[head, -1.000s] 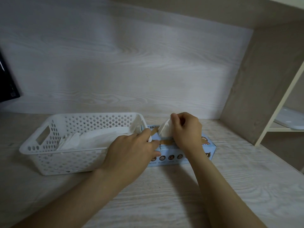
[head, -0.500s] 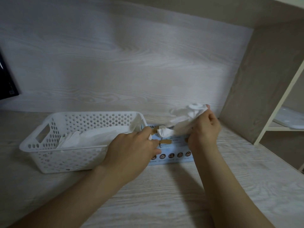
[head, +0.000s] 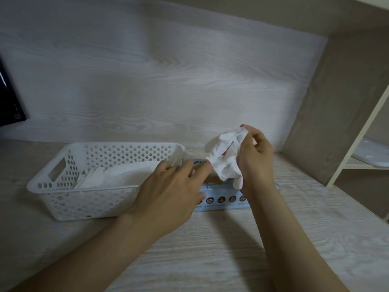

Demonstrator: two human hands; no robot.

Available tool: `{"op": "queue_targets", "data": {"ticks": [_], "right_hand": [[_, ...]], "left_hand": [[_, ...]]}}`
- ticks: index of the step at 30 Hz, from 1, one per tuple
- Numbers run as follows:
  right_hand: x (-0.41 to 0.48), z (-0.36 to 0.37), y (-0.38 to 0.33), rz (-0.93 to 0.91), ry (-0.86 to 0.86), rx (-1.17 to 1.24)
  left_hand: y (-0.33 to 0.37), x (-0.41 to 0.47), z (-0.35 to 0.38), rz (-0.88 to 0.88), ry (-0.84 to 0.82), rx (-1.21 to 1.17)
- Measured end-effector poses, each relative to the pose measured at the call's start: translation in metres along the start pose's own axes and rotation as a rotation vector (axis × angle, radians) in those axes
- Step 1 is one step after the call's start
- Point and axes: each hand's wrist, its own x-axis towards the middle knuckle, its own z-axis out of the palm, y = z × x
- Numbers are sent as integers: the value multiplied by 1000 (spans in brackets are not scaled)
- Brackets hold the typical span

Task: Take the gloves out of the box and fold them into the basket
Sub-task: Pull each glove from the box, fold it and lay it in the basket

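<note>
A white perforated basket point(head: 63, 199) stands on the desk at the left, with folded white gloves point(head: 117, 175) lying inside. Right beside it lies a light blue glove box point(head: 223, 202). My right hand point(head: 254, 157) holds a crumpled white glove point(head: 225, 159) in the air above the box, pinching its upper edge. My left hand point(head: 168, 190) rests on the left end of the box, its fingers stretched toward the opening, and hides much of the box top.
A wooden back panel rises behind the basket. A wooden side panel point(head: 328, 114) stands at the right, with a shelf and a white object point(head: 372, 154) beyond it. A dark screen edge point(head: 8, 98) shows at the far left.
My right hand has pulled a glove up out of the box and lifted it free to the right. My left hand has stayed on the box.
</note>
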Motion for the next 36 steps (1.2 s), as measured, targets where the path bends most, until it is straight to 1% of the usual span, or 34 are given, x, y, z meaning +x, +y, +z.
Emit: {"op": "queue_targets", "data": {"ticks": [3, 6, 8, 11, 14, 16, 17, 18, 19, 21, 22, 23, 24, 25, 27, 29, 31, 33, 36], "right_hand": [[-9, 7, 1, 71, -73, 16], [-17, 13, 4, 82, -130, 92], [-23, 20, 5, 101, -155, 163], [-28, 28, 7, 188, -208, 247], [-30, 30, 6, 247, -293, 304], [-31, 30, 3, 254, -335, 264], [-32, 31, 3, 238, -339, 190], [-34, 31, 3, 188, -329, 80], [-36, 31, 5, 98, -307, -52], [-42, 29, 9, -180, -247, -318], [-44, 29, 10, -322, -240, -405], [-46, 28, 11, -438, -271, -440], [-46, 28, 12, -520, -340, -423], [-48, 29, 11, -556, -441, -354], [-51, 32, 9, -509, -618, -177], [-51, 34, 12, -480, -686, -114], [-50, 35, 16, -521, -643, -182], [-48, 34, 18, -588, -537, -297], [-45, 34, 19, -654, -375, -503]], "left_hand": [[3, 4, -13, -52, 37, -105], [4, 7, -21, -103, 90, -178], [4, 8, -25, -152, 149, -197], [3, 9, -31, -207, 240, -222], [-2, 10, -35, -269, 255, -314], [-7, 10, -34, -315, 281, -334], [-11, 10, -34, -338, 304, -350], [-14, 10, -34, -363, 327, -386], [-18, 11, -34, -384, 347, -436], [-24, 13, -39, -413, 355, -531], [-27, 15, -41, -416, 345, -575], [-29, 16, -42, -417, 327, -621], [-31, 17, -43, -422, 300, -673], [-32, 17, -43, -433, 266, -722], [-33, 17, -44, -442, 197, -801], [-34, 17, -46, -430, 125, -887], [-36, 18, -48, -406, 60, -954], [-38, 19, -49, -395, 29, -985], [-41, 17, -46, -467, 40, -983]]}}
